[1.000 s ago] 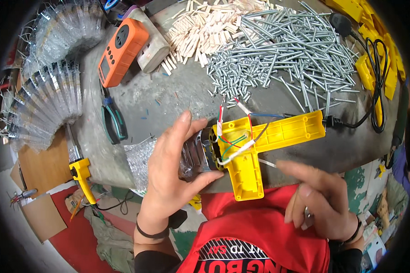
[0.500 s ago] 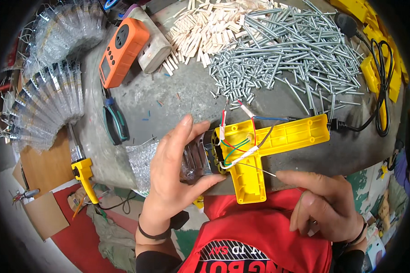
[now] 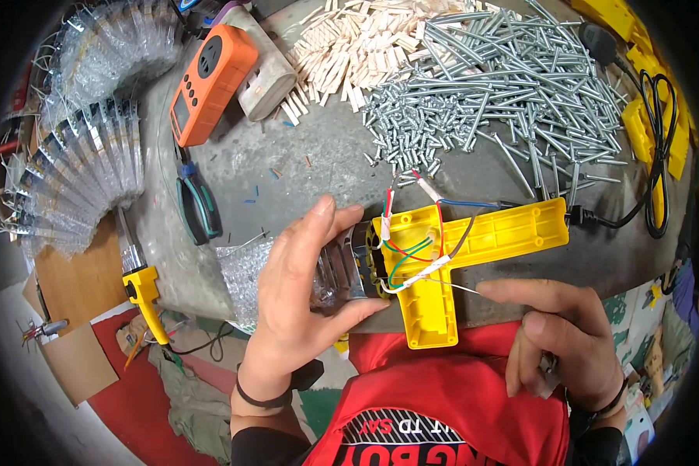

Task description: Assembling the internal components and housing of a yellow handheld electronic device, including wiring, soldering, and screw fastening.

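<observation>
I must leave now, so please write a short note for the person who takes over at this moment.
Left hand: grips the metal part at the end of the yellow plastic T-shaped housing half, on the grey bench edge.
Right hand: beside the handle, fingertip at a thin white wire.
Done: red, green, blue wires lie inside the open shell.
Left: no cover is on. Silver screws lie behind.

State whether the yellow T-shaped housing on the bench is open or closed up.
Open. The yellow housing lies with its inside facing up, coloured wires exposed across it, while the left hand grips its metal end.
</observation>
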Demonstrator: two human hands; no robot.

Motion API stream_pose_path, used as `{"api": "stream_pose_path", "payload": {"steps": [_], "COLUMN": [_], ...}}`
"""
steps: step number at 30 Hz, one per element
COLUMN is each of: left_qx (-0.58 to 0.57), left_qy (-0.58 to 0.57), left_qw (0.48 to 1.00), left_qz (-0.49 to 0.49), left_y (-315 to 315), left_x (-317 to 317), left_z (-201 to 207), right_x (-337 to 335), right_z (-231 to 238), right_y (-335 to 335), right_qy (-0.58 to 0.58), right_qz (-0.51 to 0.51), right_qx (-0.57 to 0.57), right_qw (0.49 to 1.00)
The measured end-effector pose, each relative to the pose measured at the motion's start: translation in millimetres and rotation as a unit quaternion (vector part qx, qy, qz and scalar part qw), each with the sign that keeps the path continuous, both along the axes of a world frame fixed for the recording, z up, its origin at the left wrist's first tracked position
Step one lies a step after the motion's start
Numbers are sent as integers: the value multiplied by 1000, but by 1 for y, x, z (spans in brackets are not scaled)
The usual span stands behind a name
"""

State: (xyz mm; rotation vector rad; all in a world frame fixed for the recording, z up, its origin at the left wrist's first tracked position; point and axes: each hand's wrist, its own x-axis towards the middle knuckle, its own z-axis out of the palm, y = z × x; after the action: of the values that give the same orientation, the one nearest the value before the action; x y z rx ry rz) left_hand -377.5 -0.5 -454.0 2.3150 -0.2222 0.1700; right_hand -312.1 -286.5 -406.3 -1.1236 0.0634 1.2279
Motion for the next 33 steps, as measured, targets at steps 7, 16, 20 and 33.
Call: {"api": "stream_pose_path", "payload": {"steps": [7, 16, 20, 33], "left_qx": [-22, 28, 164, 115], "left_qy": [12, -38, -30, -74], "left_qw": [1000, 997, 980, 985], "left_qz": [7, -57, -105, 106], "left_y": [1, 6, 2, -38], "left_x": [-4, 5, 9, 15], "left_z": [-7, -4, 10, -10], "right_x": [2, 8, 8, -2], "right_z": [-14, -19, -25, -9], "right_y": [28, 37, 40, 50], "right_qy": [-39, -607, -638, -411], "right_qz": [26, 290, 270, 247], "right_qx": [-8, -179, -179, -96], "right_qw": [999, 718, 698, 872]}}
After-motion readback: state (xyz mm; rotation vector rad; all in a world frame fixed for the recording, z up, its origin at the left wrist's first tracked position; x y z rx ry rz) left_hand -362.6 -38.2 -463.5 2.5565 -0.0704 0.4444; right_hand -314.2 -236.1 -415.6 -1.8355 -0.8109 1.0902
